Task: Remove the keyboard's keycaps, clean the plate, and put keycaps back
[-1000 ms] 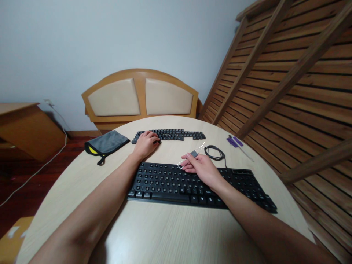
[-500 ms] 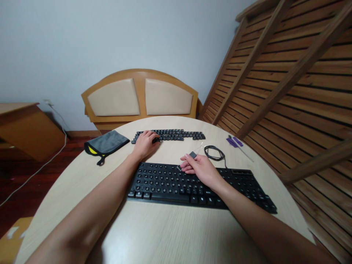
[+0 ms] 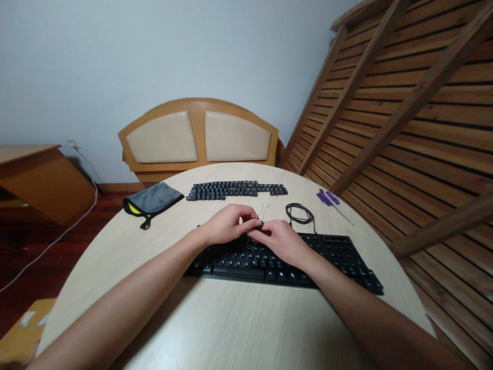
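Observation:
A black keyboard (image 3: 242, 277) lies on the table, many of its switches bare and some keycaps in place along the bottom rows. Just over its upper middle, my two hands meet. My right hand (image 3: 279, 239) is closed around a keycap puller (image 3: 261, 224), a small dark body with thin wire loops sticking out above and below. My left hand (image 3: 231, 223) comes from the other side, thumb and forefinger pinched at that dark body. The fingers hide most of it. Beyond the hands, loose black keycaps (image 3: 236, 190) stand in rows.
A grey pouch with yellow lining (image 3: 154, 199) lies at the left of the round table (image 3: 231, 329). The coiled cable (image 3: 300, 213) sits behind the keyboard. Purple pieces (image 3: 327, 198) and a thin stick (image 3: 341, 209) are at the right. Wooden slats (image 3: 404, 128) rise beyond the right edge.
My left hand has left the loose keycaps and come back to my right hand, pinching at the puller. The puller's upper wires have turned more upright.

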`<state>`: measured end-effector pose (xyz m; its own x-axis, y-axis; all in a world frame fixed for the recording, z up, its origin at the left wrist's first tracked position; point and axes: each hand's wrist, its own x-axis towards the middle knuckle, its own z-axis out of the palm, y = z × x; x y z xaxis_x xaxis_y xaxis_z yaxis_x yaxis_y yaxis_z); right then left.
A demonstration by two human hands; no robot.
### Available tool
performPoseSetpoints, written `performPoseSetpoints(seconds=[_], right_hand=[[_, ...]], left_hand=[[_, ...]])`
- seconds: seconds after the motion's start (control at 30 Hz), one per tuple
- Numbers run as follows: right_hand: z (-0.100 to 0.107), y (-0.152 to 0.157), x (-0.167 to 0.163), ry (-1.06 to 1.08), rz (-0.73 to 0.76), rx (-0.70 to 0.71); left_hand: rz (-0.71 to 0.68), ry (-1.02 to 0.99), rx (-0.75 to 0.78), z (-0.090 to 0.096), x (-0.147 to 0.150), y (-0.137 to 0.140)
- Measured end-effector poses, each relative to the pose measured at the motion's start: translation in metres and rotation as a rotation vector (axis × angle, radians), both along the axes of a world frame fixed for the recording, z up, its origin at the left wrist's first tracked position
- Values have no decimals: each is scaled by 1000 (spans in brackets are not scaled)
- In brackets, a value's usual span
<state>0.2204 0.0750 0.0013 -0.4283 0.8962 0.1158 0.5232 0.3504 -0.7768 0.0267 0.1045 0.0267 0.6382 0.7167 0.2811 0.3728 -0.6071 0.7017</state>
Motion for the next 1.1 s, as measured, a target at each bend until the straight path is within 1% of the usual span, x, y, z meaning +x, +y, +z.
performPoseSetpoints(seconds=[0.1, 0.17, 0.27, 0.37, 0.5, 0.57, 0.63, 0.83, 0.93, 1.03, 1.1], right_hand=[[10, -3, 10, -175, 184, 75], [12, -5, 17, -317, 301, 50], [8, -7, 21, -452, 361, 5], [-1, -8, 13, -441, 362, 47], [-7, -15, -3, -381, 336, 94], [-8, -19, -10, -348, 321, 111], [-9, -21, -14, -332, 310, 123], [-14, -22, -20, -237, 250, 198], [-16, -21, -21, -203, 232, 253], [-17, -22, -21, -196, 235, 266], [-16, -23, -21, -203, 234, 258]], left_hand=[[126, -98, -12, -4, -6, -11], [198, -144, -51, -9, -12, -19], [259, -207, -132, -18, -21, -32], [299, -270, -199, -29, -26, -44], [323, -254, -155, -40, -31, -57], [317, -227, -143, -41, -34, -61], [322, -227, -162, -42, -37, -63], [370, -368, -287, -49, -41, -60], [365, -378, -336, -52, -41, -58], [348, -373, -341, -51, -40, -59], [328, -352, -313, -47, -40, -62]])
